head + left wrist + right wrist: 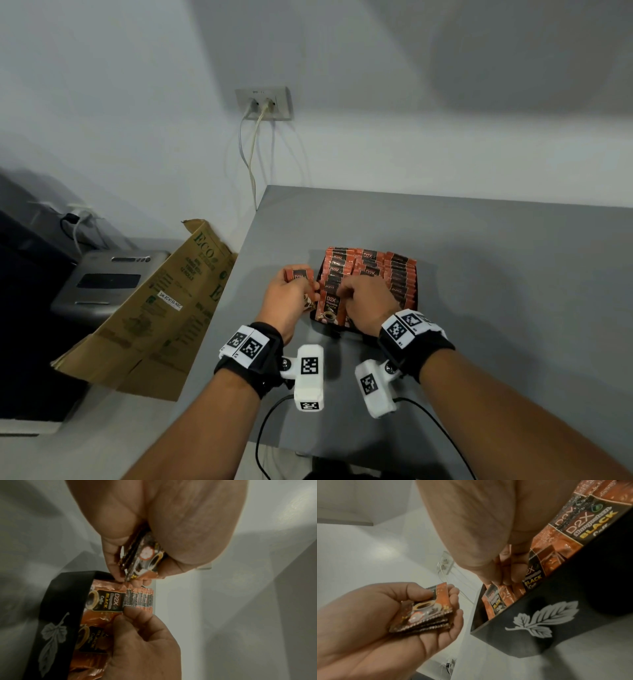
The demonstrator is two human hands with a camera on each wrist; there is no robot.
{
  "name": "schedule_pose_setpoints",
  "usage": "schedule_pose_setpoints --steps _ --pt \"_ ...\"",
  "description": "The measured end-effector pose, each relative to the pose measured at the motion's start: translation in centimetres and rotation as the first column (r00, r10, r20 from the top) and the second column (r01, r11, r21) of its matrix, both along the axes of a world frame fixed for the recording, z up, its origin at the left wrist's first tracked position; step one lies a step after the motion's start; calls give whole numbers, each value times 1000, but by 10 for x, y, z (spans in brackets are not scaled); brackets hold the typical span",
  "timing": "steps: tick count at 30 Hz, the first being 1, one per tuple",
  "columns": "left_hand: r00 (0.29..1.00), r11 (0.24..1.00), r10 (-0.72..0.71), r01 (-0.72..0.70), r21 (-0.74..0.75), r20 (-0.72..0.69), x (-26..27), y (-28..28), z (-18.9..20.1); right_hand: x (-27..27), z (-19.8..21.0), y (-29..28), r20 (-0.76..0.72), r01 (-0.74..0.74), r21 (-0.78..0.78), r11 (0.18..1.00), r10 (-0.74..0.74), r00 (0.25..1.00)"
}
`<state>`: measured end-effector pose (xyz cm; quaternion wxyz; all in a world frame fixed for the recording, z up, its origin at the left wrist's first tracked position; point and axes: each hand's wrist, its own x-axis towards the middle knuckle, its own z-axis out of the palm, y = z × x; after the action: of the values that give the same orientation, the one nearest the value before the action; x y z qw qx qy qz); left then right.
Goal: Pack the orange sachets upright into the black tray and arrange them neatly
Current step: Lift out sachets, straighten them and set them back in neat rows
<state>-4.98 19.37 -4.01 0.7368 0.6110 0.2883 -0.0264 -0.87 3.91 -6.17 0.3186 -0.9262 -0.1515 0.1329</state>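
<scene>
Standing near the left edge of the grey table (496,260), the black cardboard tray with a white leaf print (556,622) is holding rows of upright orange foil coffee sachets (371,270). Left hand (286,298) is gripping a small stack of loose orange sachets (426,615) between thumb and curled fingers, just beside the tray's left wall. Right hand (364,301) is reaching into the tray's near left corner, fingers curled and pinching the tops of the front sachets (106,600). Leaning against the table's left edge is a brown flattened cardboard box (157,315). White cables are hanging from the wall socket (263,102) beyond the table's far left corner.
</scene>
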Motion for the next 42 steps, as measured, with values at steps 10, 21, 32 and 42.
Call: schedule_pose_setpoints --steps 10,21,32,42 --pt "974 975 -204 192 114 96 2 -13 -4 5 20 -23 -122 137 364 921 -98 988" --pt "972 944 -235 226 241 7 9 -20 -7 4 15 -73 -111 269 149 952 -254 961" --pt "927 866 -371 368 339 -58 9 -33 -3 -10 -3 -47 -22 54 -117 992 -57 998" --pt "954 914 -298 292 282 -20 7 -29 -6 -18 -7 -41 48 6 -136 991 0 999"
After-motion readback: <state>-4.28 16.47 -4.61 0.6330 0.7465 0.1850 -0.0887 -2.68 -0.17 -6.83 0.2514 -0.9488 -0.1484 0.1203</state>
